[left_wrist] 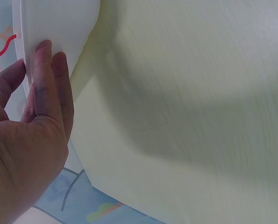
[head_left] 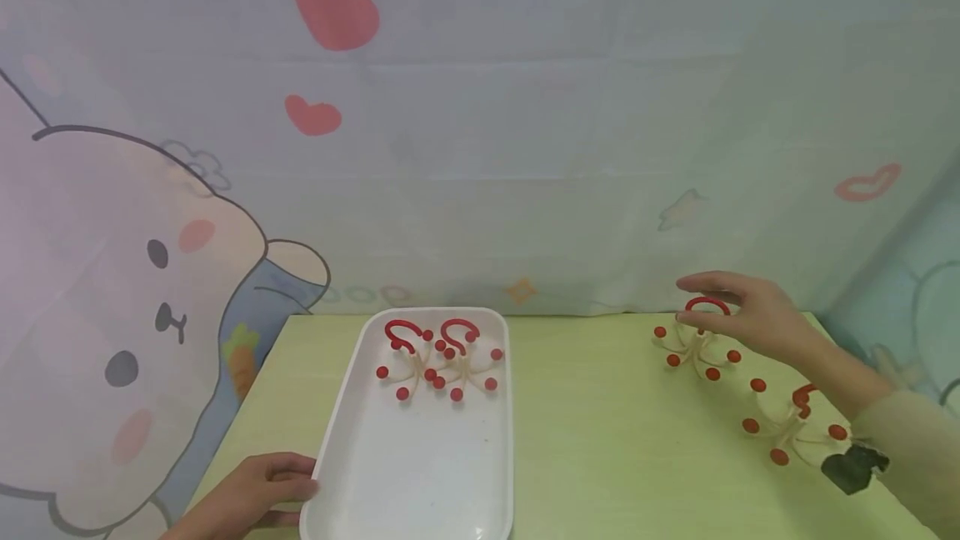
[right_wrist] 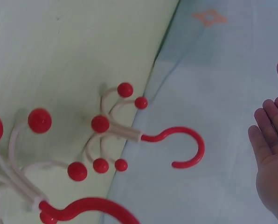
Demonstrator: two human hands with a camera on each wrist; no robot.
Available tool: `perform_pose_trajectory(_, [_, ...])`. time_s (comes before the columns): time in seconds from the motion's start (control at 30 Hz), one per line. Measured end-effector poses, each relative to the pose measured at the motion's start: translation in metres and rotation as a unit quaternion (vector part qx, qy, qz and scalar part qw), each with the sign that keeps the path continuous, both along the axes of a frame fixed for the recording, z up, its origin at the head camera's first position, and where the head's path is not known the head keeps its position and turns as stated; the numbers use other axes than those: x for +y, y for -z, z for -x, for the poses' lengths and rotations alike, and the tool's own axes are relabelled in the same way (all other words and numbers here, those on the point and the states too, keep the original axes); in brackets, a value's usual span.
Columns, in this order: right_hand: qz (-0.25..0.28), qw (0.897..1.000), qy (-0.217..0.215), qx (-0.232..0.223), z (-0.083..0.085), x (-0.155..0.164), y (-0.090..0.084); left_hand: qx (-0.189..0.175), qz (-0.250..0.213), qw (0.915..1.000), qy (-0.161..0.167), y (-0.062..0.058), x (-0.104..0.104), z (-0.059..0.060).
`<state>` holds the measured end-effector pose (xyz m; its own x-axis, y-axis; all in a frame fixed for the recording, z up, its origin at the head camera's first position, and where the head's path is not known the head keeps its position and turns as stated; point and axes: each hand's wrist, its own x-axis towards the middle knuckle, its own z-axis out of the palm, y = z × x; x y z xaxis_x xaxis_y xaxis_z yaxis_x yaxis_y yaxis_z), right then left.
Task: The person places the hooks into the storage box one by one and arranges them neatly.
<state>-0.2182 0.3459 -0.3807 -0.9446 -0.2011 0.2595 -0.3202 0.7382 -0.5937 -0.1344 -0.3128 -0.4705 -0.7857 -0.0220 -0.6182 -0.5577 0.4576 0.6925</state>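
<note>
- the right hand [head_left: 750, 315] hovers at the far hanger [head_left: 693, 344] on the table [head_left: 600, 440], its fingers around the red hook [head_left: 707, 304] from above. the right wrist view shows the fingers [right_wrist: 269, 140] straight and apart from the hook — open, not yet pinching.
- to do this well, i would close thumb and forefinger on the red hook itself, not on the cream arms; the ball-tipped arms splay out and would likely snag or twist if grabbed.
- lift straight up before moving sideways. the near hanger [head_left: 791, 427] lies close by under the forearm, and a low sweep could drag it along.
- the left hand [head_left: 255, 490] rests flat against the near left corner of the white tray [head_left: 420, 473], fingers straight along its rim — a steadying touch rather than a grip. keeping it there should stop the light tray from sliding.
- two hangers [head_left: 438, 361] already lie at the tray's far end, side by side and touching; the bare part nearer the person looks like the safer spot, away from their arms.
</note>
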Motion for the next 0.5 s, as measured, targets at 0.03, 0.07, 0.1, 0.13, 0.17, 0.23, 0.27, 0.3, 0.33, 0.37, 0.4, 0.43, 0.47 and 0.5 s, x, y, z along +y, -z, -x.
perform_pose_trajectory(0.03, [-0.005,1.000,0.003,-0.004,0.000,0.003,0.000,-0.002,0.002,1.0000,-0.003,0.000,0.000,0.000])
perform_pose_trajectory(0.07, [-0.006,1.000,0.005,-0.011,0.001,0.007,0.001,-0.001,0.001,1.0000,-0.002,0.000,0.000,0.000])
perform_pose_trajectory(0.1, [-0.008,1.000,0.006,-0.016,0.001,0.010,0.001,-0.002,0.002,1.0000,-0.001,0.000,0.000,-0.001])
perform_pose_trajectory(0.13, [-0.014,1.000,0.008,-0.017,0.002,0.013,0.002,-0.001,0.002,1.0000,-0.001,0.000,0.000,-0.001])
perform_pose_trajectory(0.17, [-0.017,1.000,0.011,-0.018,0.002,0.015,0.002,0.000,0.003,1.0000,-0.001,0.000,0.000,-0.001])
perform_pose_trajectory(0.23, [-0.019,0.999,0.013,-0.023,0.004,0.020,0.004,0.002,0.003,1.0000,-0.001,0.001,0.000,-0.001])
perform_pose_trajectory(0.27, [-0.019,0.999,0.013,-0.027,0.005,0.023,0.005,0.001,0.005,1.0000,0.000,0.001,0.000,-0.001])
perform_pose_trajectory(0.3, [-0.020,0.999,0.014,-0.027,0.007,0.025,0.006,0.001,0.006,1.0000,0.000,0.001,0.000,-0.001])
perform_pose_trajectory(0.33, [-0.022,0.999,0.015,-0.027,0.008,0.027,0.006,0.001,0.007,1.0000,0.000,0.001,0.000,-0.001])
perform_pose_trajectory(0.37, [-0.023,0.999,0.015,-0.027,0.010,0.029,0.008,0.000,0.007,1.0000,0.000,0.001,0.000,-0.001])
perform_pose_trajectory(0.4, [-0.024,0.999,0.014,-0.026,0.011,0.031,0.009,-0.001,0.007,1.0000,0.000,0.000,0.001,-0.001])
perform_pose_trajectory(0.43, [-0.024,0.999,0.014,-0.028,0.012,0.032,0.010,0.000,0.007,1.0000,-0.001,0.000,0.001,-0.001])
perform_pose_trajectory(0.47, [-0.023,0.999,0.013,-0.032,0.013,0.034,0.011,0.000,0.007,1.0000,-0.002,-0.001,0.001,-0.001])
perform_pose_trajectory(0.5, [-0.025,0.999,0.016,-0.035,0.014,0.035,0.012,0.001,0.006,1.0000,-0.002,-0.001,0.002,-0.001])
